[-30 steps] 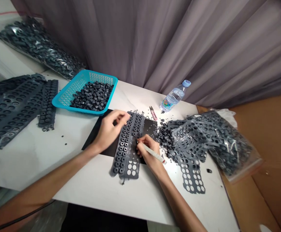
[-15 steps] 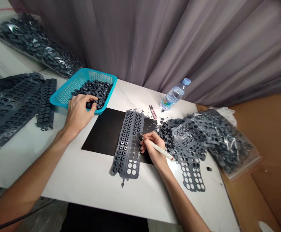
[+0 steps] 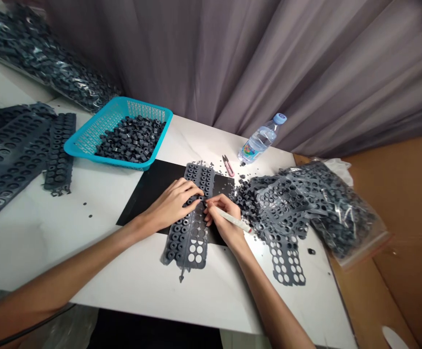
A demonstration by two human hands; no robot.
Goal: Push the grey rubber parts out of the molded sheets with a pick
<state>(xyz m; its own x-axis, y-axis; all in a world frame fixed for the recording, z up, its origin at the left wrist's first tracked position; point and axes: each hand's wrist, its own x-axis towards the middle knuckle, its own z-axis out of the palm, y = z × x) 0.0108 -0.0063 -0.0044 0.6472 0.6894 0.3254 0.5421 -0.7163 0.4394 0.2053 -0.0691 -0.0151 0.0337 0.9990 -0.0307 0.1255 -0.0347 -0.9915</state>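
Observation:
A dark grey moulded rubber sheet point(image 3: 176, 245) lies lengthwise before me, bearing rows of small round ringed parts; the lower right of it shows open holes. My left hand point(image 3: 172, 202) rests across its left half, thumb and forefinger closed around a small rubber bushing point(image 3: 200, 198) at the sheet's middle. Between the fingers of my right hand point(image 3: 228, 220) is a white pen-like tool point(image 3: 234, 222), gripped like a pencil, with its tip beside the same bushing. Under the sheet is a black mat point(image 3: 138, 198).
A blue basket point(image 3: 112, 162) holding many loose bushings stands at back left. Further uncut sheets point(image 3: 10, 160) and a filled bag point(image 3: 51, 63) lie left. Rightward are pink snips point(image 3: 228, 166), a water bottle point(image 3: 259, 140), punched-out sheets point(image 3: 287, 203) and another bag point(image 3: 349, 223).
My left hand has moved from the basket, right and down to the sheet, and now pinches beside the tool's tip. The right hand keeps the tool, shifted slightly left. The view has shifted a little.

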